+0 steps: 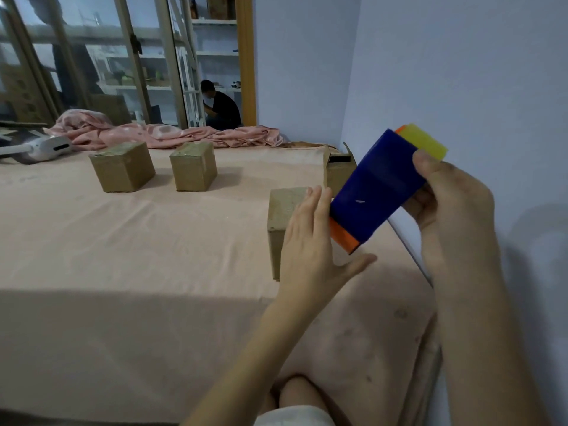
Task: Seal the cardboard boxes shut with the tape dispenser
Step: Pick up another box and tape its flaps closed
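The left hand [310,238], fingers straight and spread, hovers against the near small brown cardboard box [281,222] on the pink-sheeted bed [138,272]. Just right of it, the right hand [445,195] grips the blue, orange and yellow plastic tape dispenser [376,192], its long axis sloping down-left toward that box. The box top is mostly hidden. Behind, an open-flapped brown box [338,170] stands half covered; two brown boxes [123,167] sit far left.

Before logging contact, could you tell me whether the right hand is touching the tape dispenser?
Touching: the head view shows the right hand gripping the tape dispenser, thumb pressed on its blue body.
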Available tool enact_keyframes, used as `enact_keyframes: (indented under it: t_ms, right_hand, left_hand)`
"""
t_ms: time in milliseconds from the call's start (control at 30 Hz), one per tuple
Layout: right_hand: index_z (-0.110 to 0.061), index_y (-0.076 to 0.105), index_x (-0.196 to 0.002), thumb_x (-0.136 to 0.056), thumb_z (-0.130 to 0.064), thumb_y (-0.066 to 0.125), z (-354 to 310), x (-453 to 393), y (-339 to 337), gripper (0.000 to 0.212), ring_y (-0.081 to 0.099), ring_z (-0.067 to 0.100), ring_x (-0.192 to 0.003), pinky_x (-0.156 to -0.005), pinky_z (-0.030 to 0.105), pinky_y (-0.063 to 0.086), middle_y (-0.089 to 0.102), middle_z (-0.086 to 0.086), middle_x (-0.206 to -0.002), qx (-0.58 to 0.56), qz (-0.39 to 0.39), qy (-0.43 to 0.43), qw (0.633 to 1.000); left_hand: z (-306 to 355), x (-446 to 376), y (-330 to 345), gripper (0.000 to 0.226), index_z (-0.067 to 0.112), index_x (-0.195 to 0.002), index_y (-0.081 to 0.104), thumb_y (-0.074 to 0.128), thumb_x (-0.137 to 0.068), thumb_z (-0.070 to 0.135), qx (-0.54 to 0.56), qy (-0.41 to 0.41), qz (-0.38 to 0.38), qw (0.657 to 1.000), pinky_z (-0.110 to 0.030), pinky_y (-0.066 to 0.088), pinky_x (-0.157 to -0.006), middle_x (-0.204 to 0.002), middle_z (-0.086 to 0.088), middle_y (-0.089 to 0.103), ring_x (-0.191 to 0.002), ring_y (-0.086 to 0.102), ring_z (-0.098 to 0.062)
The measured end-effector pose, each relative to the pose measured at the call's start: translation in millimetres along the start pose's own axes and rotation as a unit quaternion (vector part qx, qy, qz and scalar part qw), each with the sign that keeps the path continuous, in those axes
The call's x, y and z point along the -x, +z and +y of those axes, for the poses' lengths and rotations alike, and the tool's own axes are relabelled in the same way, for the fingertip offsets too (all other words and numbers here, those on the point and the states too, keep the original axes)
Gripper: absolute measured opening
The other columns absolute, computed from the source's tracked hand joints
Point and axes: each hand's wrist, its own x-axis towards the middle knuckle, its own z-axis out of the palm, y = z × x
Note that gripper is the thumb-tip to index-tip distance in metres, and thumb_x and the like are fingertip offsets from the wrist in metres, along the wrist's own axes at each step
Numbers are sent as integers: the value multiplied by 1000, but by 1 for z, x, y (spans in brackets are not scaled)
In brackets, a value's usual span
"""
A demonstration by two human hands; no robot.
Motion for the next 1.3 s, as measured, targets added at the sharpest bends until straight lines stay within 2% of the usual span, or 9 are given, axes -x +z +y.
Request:
enact_keyframes:
  t_ms: [100, 267, 333, 433, 567, 733, 900, 1133, 1300]
  right_hand:
    - [-19, 69, -90, -89, -26, 58, 2, 4, 11, 13, 68, 12, -90, -72, 24, 54, 72, -3, -90, -32, -22, 31, 999]
    - [-13, 52, -118, -71, -43, 74, 22, 10, 20, 60, 63, 4, -92, -70, 15, 52, 65, -4, -105, 232, -91, -17, 968]
    - [-13, 52, -120, -68, -42, 72, 29, 11, 19, 63, 62, 2, -93, -70, 12, 51, 65, -4, -107, 255, -84, -36, 962]
    - [-9, 53, -116, -76, -33, 70, 36, 11, 21, 49, 63, 4, -91, -67, 10, 49, 65, -1, -104, 220, -52, -65, 972]
    - [-4, 51, -118, -79, -27, 64, 46, 10, 23, 47, 65, 13, -95, -72, 22, 53, 67, 6, -106, 112, 25, -42, 992]
    - [-3, 47, -123, -81, -28, 63, 52, 6, 21, 51, 65, 21, -101, -75, 27, 53, 65, 13, -112, 7, 76, 7, 997]
    - [-3, 45, -127, -77, -28, 65, 60, 11, 25, 59, 67, 19, -96, -67, 22, 53, 65, 14, -112, -33, 132, 18, 991]
    - [-14, 53, -112, -75, -27, 64, 70, 14, 28, 40, 68, 12, -84, -64, 22, 52, 70, -3, -92, -63, 152, 31, 986]
    - [-7, 47, -125, -74, -31, 66, 77, 20, 37, 59, 67, 6, -77, -59, 19, 51, 70, -12, -83, -90, 175, 34, 980]
  left_hand:
    - [7, -3, 0, 77, 13, -131, 46, 80, -68, 41, 49, -56, 73, 995, -42, 44, -97, -121, 4, 58, -113, 46, -5]
    - [1, -5, -17, 74, 20, -130, 44, 75, -69, 46, 56, -23, 31, 998, -38, 40, -100, -120, 11, 57, -108, 49, -5]
    - [-2, -10, -26, 75, 18, -129, 46, 77, -67, 43, 44, 8, 26, 999, -37, 41, -96, -118, 10, 58, -103, 52, -7]
    - [-4, -14, -35, 86, 22, -137, 39, 78, -65, 48, 35, 26, -4, 999, -33, 44, -92, -123, 9, 55, -106, 49, -5]
    - [-5, -16, -45, 104, 37, -144, 21, 71, -58, 68, 250, -143, -61, 956, -15, 47, -86, -129, 21, 48, -115, 48, 6]
    - [-14, -11, -45, 37, 24, -114, 63, 50, -91, 50, 392, -229, -89, 887, -40, 52, -92, -102, 3, 70, -95, 67, -13]
    - [-10, -5, -37, 29, 17, -93, 67, 44, -97, 33, 467, -244, -43, 849, -24, 53, -61, -79, -4, 66, -71, 62, -15]
    - [-6, -3, -29, 25, 16, -82, 63, 46, -98, 23, 465, -274, 3, 842, -18, 48, -54, -70, 0, 61, -59, 57, -5]
    - [-7, -3, -20, 28, 21, -73, 61, 48, -97, 24, 376, -278, 69, 881, -20, 46, -55, -64, 8, 62, -58, 53, -3]
